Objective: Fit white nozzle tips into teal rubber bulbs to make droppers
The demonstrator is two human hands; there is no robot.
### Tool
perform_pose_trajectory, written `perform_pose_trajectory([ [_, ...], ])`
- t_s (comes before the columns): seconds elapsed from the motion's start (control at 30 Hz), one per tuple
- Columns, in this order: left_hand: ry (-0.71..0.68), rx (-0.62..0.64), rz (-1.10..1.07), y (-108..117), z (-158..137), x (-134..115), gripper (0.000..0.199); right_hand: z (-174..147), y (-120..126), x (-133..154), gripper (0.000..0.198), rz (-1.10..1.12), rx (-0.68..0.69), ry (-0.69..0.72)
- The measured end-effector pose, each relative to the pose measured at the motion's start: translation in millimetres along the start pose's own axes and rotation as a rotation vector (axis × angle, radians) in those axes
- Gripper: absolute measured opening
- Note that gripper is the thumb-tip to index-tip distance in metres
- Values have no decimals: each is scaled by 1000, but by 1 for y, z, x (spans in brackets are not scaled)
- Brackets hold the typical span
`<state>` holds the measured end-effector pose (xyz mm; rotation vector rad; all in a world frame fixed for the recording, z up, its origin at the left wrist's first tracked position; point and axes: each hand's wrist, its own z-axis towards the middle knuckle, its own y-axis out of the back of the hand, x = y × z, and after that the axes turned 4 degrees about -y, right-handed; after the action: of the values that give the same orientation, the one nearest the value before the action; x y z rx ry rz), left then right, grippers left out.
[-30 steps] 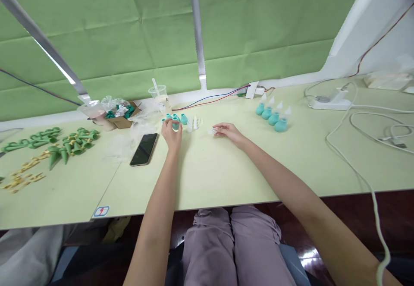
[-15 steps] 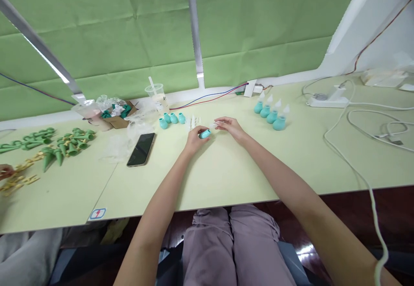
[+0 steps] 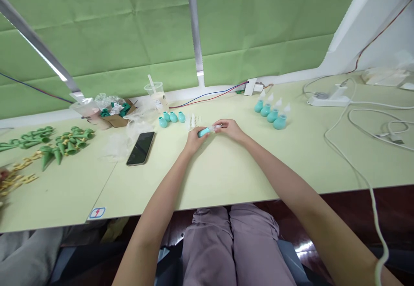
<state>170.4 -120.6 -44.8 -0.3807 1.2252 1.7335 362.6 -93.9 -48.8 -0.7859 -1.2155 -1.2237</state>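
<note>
My left hand [image 3: 193,140] is closed round a teal rubber bulb [image 3: 203,132], whose open neck points right. My right hand [image 3: 230,130] pinches a small clear plastic nozzle [image 3: 216,127] with its end at the bulb's mouth. Whether the nozzle sits inside the neck is too small to tell. Just beyond my left hand lie several small clear and white parts [image 3: 193,121]. Several teal bulbs without nozzles [image 3: 174,117] stand to their left. On the right, teal bulbs fitted with clear pointed nozzles [image 3: 280,121] stand in a slanting row.
A phone [image 3: 141,149], plastic bags [image 3: 124,141], a drink cup with straw [image 3: 158,96] and a cardboard box [image 3: 120,120] are on the left. Green cone-shaped parts [image 3: 66,146] lie farther left, near a co-worker's blurred hand. A power strip [image 3: 330,100] and white cable [image 3: 351,165] lie right.
My two hands have come closer together. The bulb has turned so its mouth faces the nozzle, and the nozzle now meets it where a gap was before.
</note>
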Motion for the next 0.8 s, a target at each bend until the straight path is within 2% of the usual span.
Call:
perform_pose_trajectory([
  [0.1, -64, -54, 38, 1, -1, -4, 25, 0, -6, 4, 28, 13, -31, 39],
  [0.23, -147, -113, 127, 4, -3, -9, 21, -2, -11, 13, 24, -85, -57, 153],
  [0.43, -214, -131, 254, 3, -5, -6, 18, -5, -15, 19, 21, -236, -17, 219],
  [0.57, -229, -109, 333, 4, -5, -6, 18, -6, -15, 21, 19, -293, 0, 231],
  [0.73, -215, 43, 430, 4, -5, -6, 17, -7, -15, 19, 16, -404, 37, 248],
  [0.8, -204, 67, 441, 4, -5, -6, 18, -7, -14, 16, 18, -398, 46, 218],
])
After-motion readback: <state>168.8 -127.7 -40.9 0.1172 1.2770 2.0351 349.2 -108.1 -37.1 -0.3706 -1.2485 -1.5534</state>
